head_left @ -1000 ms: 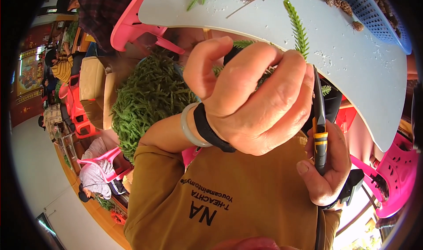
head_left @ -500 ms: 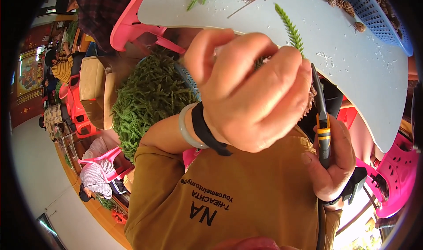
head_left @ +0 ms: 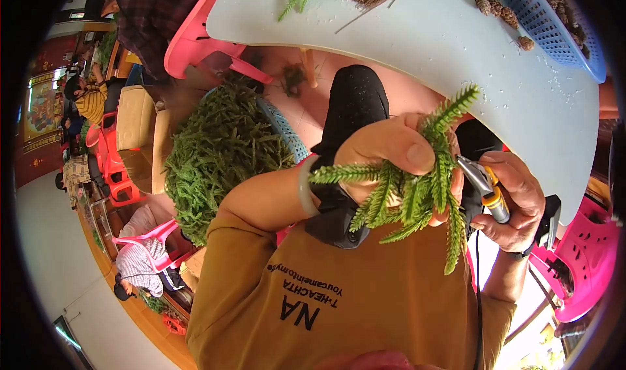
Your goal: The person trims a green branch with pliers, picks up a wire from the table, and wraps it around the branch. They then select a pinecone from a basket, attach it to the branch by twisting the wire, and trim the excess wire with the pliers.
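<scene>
So we've got our left hand point(head_left: 385, 151) with fingers pinched on a green sprig point(head_left: 412, 203), right in front of our brown top point(head_left: 378, 292). Our right hand's point(head_left: 523, 197) fingers grip yellow-and-black pliers point(head_left: 497, 205), metal tip by the sprig; can't tell if they're touching.

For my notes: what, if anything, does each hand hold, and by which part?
Left hand: green needle-leaved sprig cluster, near where its sprigs meet. Right hand: metal pliers, by their yellow-and-black handles.

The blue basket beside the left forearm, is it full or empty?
Full: needled green sprigs heap above the rim of the blue basket and hide most of it.
</scene>
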### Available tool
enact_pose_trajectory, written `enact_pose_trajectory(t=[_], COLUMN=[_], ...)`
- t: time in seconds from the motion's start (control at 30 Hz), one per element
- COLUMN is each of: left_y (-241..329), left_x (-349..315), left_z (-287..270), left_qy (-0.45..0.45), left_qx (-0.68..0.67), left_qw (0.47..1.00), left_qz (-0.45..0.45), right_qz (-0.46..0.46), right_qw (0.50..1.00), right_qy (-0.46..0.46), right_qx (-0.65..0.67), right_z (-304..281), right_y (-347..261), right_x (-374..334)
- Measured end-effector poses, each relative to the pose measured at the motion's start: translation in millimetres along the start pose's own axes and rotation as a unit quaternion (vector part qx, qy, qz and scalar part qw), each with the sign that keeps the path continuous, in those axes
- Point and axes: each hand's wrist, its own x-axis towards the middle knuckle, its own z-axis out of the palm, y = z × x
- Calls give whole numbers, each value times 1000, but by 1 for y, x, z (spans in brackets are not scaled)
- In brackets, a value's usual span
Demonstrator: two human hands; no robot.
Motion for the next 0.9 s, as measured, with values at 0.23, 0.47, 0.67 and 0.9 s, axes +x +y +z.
enact_pose_trajectory(t=[0.23, 0.47, 0.67, 0.9], left_y=[-8, 18, 14, 10], left_x=[6, -21, -22, -12], left_z=[1, 19, 22, 11], left_qy=[62, 155, 129, 94], left_qx=[-3, 513, 740, 601], left_qw=[998, 732, 573, 720], left_qz=[9, 420, 329, 334], right_qz=[79, 185, 188, 215], right_qw=[995, 978, 980, 970], right_qy=[44, 95, 71, 101], right_qx=[-39, 3, -10, 44], right_z=[-1, 11, 19, 19], right_y=[-14, -25, -34, -34], right_x=[-7, -12, -7, -12])
